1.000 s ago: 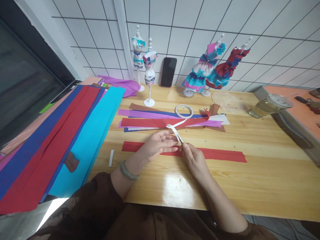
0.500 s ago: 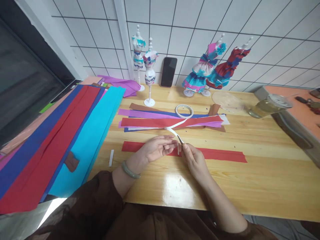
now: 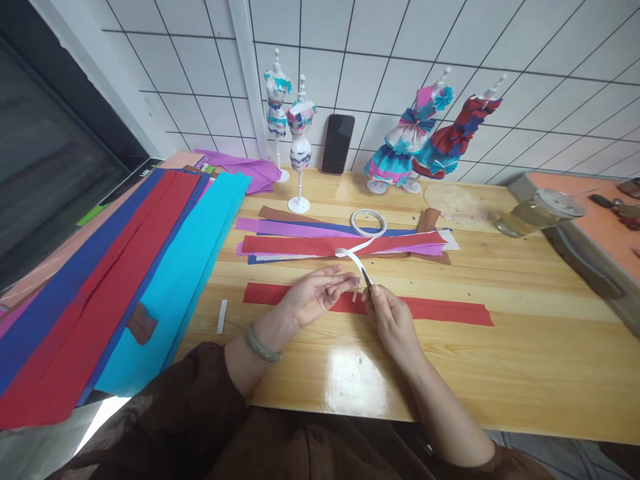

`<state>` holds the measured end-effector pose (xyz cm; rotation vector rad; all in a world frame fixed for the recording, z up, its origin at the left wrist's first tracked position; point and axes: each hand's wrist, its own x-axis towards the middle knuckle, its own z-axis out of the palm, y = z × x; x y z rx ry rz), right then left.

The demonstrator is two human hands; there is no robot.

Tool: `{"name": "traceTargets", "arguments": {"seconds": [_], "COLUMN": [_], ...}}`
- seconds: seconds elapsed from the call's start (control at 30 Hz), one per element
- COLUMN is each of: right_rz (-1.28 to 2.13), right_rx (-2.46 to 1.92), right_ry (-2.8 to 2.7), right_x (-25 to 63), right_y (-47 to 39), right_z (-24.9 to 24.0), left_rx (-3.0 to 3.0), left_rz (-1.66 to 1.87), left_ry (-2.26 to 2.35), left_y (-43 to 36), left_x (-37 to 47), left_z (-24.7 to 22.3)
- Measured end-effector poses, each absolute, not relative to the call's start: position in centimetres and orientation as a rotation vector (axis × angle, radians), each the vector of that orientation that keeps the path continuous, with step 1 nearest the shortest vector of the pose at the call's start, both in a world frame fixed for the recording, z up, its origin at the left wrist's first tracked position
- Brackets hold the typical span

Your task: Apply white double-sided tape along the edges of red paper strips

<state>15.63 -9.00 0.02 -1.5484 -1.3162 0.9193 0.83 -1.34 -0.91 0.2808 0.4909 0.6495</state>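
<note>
A roll of white double-sided tape point(image 3: 354, 223) lies on the stacked strips, and its loose end curls down toward my hands. My left hand point(image 3: 314, 297), wearing a bracelet, pinches the translucent end of the tape at its fingertips. My right hand point(image 3: 393, 317) grips a pair of small scissors point(image 3: 367, 276); their dark pointed blades meet the tape, and the handles are hidden in the fingers. Under both hands a long red crepe paper strip point(image 3: 445, 311) lies flat. A short white piece of tape point(image 3: 222, 316) rests left of my left wrist.
Large crepe paper sheets point(image 3: 185, 267) cover the left side. Behind the stacked strips point(image 3: 300, 246) stand small mannequins point(image 3: 300, 147) in paper clothes and a phone point(image 3: 338, 143) against the tiled wall. A lidded cup point(image 3: 540, 212) is at right, beside an orange-topped tray point(image 3: 575, 183).
The scissor tips and the tape's loose end have shifted slightly to the right. My left fingertips have moved a little to the right too.
</note>
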Motion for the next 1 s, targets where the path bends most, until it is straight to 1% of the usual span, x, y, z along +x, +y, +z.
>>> {"name": "traceTargets", "arguments": {"seconds": [0.23, 0.4, 0.63, 1.0], "right_rz": [0.91, 0.926, 0.782, 0.726], "right_rx": [-1.515, -1.508, -1.655, -1.703], "right_ry": [-1.177, -1.245, -1.344, -1.423], "right_x": [15.6, 15.6, 15.6, 15.6], "right_y": [-9.1, -9.0, -8.7, -8.8], "right_z": [0.1, 0.4, 0.1, -0.1], "left_rx": [0.245, 0.267, 0.308, 0.586], "left_rz": [0.651, 0.651, 0.655, 0.67], "left_ry": [0.5, 0.503, 0.482, 0.545], "left_y": [-1.5, -1.7, -1.7, -2.3], "left_x": [0.9, 1.0, 0.8, 0.9], "left_z": [-0.5, -0.3, 0.0, 0.3]}}
